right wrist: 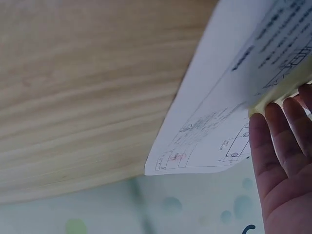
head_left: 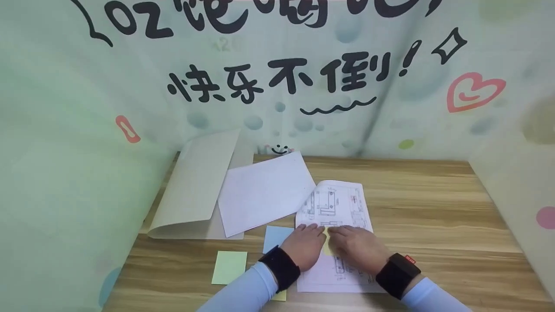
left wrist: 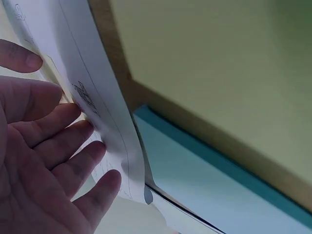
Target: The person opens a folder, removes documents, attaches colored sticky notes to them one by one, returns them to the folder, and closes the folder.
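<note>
A printed sheet with technical drawings (head_left: 347, 197) lies on the wooden table, its upper left corner curling up. On it is a pale yellow sticky note (head_left: 327, 247), mostly covered by the two hands. My left hand (head_left: 305, 246) rests along the note's left side, fingers extended and fingertips on the paper. From the right, my right hand (head_left: 362, 249) presses the note with nearly straight fingers (right wrist: 265, 141); in the right wrist view the fingertips meet the note's edge (right wrist: 280, 92). The thumbs are partly hidden in the head view.
Left of the drawings lie a blue sticky pad (head_left: 276, 238), a green sticky pad (head_left: 230, 268) and a yellow one (head_left: 280, 296), partly under the left forearm. Behind them are a blank white sheet (head_left: 266, 190) and a half-open cream folder (head_left: 195, 182). A printed cloth backdrop (head_left: 277, 125) borders the table.
</note>
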Demonstrator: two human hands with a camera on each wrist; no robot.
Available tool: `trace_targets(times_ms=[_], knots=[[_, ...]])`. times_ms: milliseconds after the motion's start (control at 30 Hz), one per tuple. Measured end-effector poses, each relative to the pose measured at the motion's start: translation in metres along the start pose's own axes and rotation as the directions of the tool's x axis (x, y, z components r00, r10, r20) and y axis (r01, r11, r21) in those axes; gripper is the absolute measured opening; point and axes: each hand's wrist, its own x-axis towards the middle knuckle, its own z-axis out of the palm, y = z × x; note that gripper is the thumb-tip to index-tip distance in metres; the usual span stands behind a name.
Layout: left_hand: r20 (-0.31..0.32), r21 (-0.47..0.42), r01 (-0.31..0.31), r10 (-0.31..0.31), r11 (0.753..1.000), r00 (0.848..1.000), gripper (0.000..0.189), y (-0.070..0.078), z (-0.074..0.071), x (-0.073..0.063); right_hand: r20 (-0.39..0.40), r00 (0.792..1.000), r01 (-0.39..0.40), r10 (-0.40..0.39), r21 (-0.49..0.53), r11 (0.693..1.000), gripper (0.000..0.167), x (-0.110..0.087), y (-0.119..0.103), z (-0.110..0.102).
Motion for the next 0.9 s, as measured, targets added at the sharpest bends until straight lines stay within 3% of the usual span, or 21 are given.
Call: trace_targets(times_ms=[267,500,900], knots=[[-0.006,-0.033,0.041,-0.042,0.999,0.999,0.035,0.000,0.001,0.005,0.109,0.992,-0.061,0.057,0.031,0.998,0.048,0.004,0.004,-0.003],[0.000,-0.049,0.039,-0.039,0.998,0.999,0.036,0.000,-0.002,0.004,0.106,0.992,-0.077,0.073,0.035,0.996,0.046,-0.006,0.016,-0.008],[-0.049,-0.058,0.019,-0.021,0.998,0.999,0.033,-0.003,0.000,0.001,0.150,0.962,-0.241,0.230,0.060,0.969,0.048,-0.035,0.028,-0.017]])
